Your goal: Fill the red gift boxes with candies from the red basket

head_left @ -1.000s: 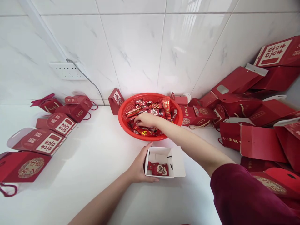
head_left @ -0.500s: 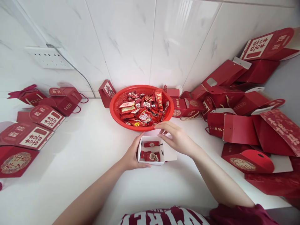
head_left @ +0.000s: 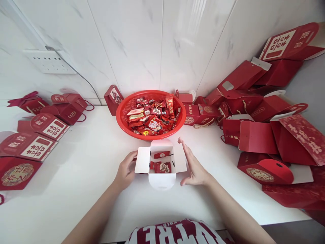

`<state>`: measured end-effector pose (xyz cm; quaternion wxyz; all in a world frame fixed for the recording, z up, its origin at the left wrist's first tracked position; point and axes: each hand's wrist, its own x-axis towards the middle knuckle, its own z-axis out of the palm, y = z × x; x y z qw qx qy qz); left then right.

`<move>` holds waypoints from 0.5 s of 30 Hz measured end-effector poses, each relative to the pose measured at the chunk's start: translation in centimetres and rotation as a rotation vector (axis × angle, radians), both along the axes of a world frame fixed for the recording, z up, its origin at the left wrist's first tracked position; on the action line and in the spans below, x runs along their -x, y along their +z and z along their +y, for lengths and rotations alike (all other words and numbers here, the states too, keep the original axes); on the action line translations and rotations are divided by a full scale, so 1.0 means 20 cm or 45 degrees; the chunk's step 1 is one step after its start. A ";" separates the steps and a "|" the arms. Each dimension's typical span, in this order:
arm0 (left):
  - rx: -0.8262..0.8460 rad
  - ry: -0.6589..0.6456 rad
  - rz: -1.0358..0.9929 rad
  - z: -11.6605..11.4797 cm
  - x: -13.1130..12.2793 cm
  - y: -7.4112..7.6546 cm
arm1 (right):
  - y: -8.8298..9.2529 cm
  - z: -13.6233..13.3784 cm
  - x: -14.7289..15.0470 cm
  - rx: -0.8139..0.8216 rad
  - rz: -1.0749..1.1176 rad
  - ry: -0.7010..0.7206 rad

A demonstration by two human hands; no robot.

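A small candy box stands in the middle of the white table, white inside, with its flaps folded outward. Inside it lie candies in red wrappers, with dark cord ends at the inner walls. My left hand is beside the left flap, loosely curved, its fingertips partly hidden by that flap. On the other side, my right hand has its thumb and fingers spread around the right flap without gripping it. Just behind the box, a red plastic basket holds many wrapped candies.
Red gift boxes line the left side. More red boxes, some with lids up, are heaped at the right. One slim red box leans by the tiled wall. A grey cable runs down from a socket panel.
The box's side and end flaps have come down outward. My left hand has let go of the box walls and shifted left; my right hand has moved down to the box's right side.
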<state>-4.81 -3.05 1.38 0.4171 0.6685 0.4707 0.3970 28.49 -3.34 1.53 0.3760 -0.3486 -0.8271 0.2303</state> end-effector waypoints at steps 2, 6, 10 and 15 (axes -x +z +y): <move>-0.261 -0.104 0.112 -0.02 -0.03 0.01 | 0.00 0.00 0.02 0.037 -0.082 0.046; -0.470 -0.302 0.233 -0.04 -0.10 0.06 | -0.01 -0.02 0.06 0.083 -0.137 0.120; -0.485 -0.479 0.175 -0.03 -0.11 0.08 | 0.01 -0.04 0.07 0.126 -0.126 0.165; -0.423 -0.500 0.203 -0.02 -0.13 0.08 | 0.03 -0.05 0.09 0.194 -0.098 0.186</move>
